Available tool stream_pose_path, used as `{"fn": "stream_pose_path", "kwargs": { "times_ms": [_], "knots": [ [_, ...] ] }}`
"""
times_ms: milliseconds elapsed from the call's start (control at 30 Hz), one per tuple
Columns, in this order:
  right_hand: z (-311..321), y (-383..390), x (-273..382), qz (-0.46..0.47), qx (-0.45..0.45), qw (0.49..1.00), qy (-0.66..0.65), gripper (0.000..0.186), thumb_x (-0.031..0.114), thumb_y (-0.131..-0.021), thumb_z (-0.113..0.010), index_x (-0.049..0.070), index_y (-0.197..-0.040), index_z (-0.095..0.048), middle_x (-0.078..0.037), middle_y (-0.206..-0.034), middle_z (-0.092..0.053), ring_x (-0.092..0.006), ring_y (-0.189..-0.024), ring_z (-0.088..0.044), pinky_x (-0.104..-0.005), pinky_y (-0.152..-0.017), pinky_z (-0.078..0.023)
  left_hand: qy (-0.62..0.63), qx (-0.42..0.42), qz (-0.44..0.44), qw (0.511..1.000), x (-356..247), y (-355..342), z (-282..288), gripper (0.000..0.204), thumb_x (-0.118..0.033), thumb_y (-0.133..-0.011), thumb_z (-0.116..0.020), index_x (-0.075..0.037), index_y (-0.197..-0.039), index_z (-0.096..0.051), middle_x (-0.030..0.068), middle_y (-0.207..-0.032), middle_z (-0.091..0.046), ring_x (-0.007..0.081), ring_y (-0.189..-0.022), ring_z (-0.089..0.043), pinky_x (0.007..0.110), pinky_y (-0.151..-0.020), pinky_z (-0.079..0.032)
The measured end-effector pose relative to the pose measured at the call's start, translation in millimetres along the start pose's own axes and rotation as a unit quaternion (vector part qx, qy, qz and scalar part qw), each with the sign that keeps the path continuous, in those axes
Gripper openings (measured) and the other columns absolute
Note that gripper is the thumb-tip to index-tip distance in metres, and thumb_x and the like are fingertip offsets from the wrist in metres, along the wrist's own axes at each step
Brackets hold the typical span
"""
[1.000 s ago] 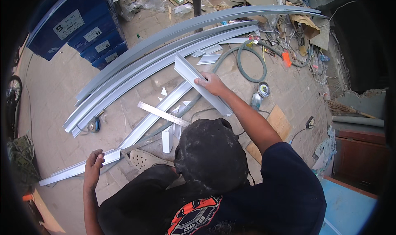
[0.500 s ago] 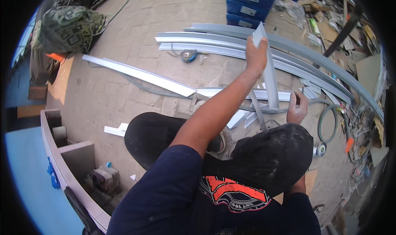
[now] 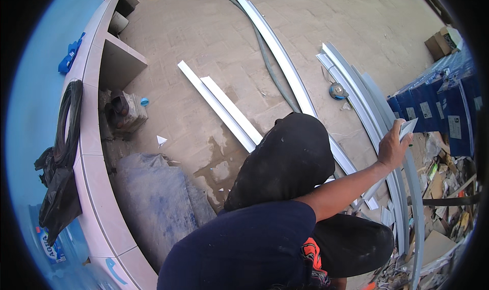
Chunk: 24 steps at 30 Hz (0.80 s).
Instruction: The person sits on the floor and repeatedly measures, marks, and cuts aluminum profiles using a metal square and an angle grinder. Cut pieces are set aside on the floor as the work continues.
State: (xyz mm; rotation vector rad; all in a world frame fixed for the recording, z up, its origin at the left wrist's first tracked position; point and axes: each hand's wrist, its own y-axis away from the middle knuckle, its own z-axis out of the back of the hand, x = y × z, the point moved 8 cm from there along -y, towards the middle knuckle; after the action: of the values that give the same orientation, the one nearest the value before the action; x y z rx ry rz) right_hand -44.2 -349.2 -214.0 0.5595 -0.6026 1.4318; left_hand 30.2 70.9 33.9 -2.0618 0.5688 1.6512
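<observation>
1. I am grasping a pale strip [image 3: 409, 128] with the left hand [image 3: 391, 148]; its fingers [image 3: 398, 125] are wrapping around it.
2. The strip's end is poking out beyond that grip, in line with the long grey profiles [image 3: 358, 91] and near the blue boxes [image 3: 461, 106]; I am not making out its remaining length.
3. I am not seeing the right hand, so I cannot tell what its fingers are doing.
4. A tape measure [image 3: 338, 91] is lying on the floor [image 3: 173, 33] just beside the profiles.
5. Left of it, a long white profile [image 3: 280, 48] is running behind the bent knee [image 3: 290, 157], a grey hose [image 3: 268, 61] curving alongside.
</observation>
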Motion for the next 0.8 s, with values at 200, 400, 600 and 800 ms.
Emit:
{"fn": "stream_pose_path", "kwargs": {
  "times_ms": [200,400,600,800],
  "knots": [
    [58.0,-5.1,73.2,-0.052,-0.086,0.986,-0.136,0.043,0.036,-0.106,-0.077,0.001,-0.131,-0.076,-0.004,-0.103,-0.073,-0.0109,-0.079,-0.059,-0.0280,-0.072,-0.049,0.138,-0.012,0.035,0.990,-14.1,-46.0,24.1,0.054,-0.058,-0.116,-0.053,-0.006,-0.126,-0.057,0.0117,-0.105,-0.069,0.0256,-0.090,-0.073,0.043,-0.079,-0.060],
    [104.0,-39.6,191.8,0.004,0.178,0.952,-0.251,0.065,0.054,-0.105,-0.073,0.000,-0.142,-0.069,-0.008,-0.114,-0.078,-0.0070,-0.077,-0.061,-0.0217,-0.063,-0.047,0.312,0.039,0.170,0.934,-25.3,-35.5,-5.9,0.044,-0.054,-0.119,-0.039,-0.012,-0.129,-0.044,0.0079,-0.096,-0.058,0.0181,-0.078,-0.066,0.033,-0.065,-0.060],
    [105.0,-11.3,175.6,-0.156,0.155,0.932,-0.287,0.067,0.056,-0.096,-0.081,0.002,-0.135,-0.074,-0.008,-0.115,-0.077,-0.0119,-0.089,-0.066,-0.0293,-0.075,-0.053,0.193,-0.018,0.119,0.974,-17.5,-28.9,-6.0,0.031,-0.033,-0.117,-0.041,-0.005,-0.132,-0.044,0.0206,-0.118,-0.060,0.0301,-0.090,-0.068,0.040,-0.071,-0.064],
    [89.2,63.3,124.5,-0.140,0.042,0.927,-0.346,0.048,0.045,-0.093,-0.087,0.002,-0.113,-0.082,-0.009,-0.097,-0.080,-0.0164,-0.080,-0.077,-0.0352,-0.080,-0.057,0.059,0.201,0.082,0.974,22.0,4.2,-53.2,0.058,-0.042,-0.112,-0.057,0.007,-0.137,-0.039,0.0305,-0.133,-0.057,0.0439,-0.115,-0.070,0.054,-0.086,-0.069]
  ]
}}
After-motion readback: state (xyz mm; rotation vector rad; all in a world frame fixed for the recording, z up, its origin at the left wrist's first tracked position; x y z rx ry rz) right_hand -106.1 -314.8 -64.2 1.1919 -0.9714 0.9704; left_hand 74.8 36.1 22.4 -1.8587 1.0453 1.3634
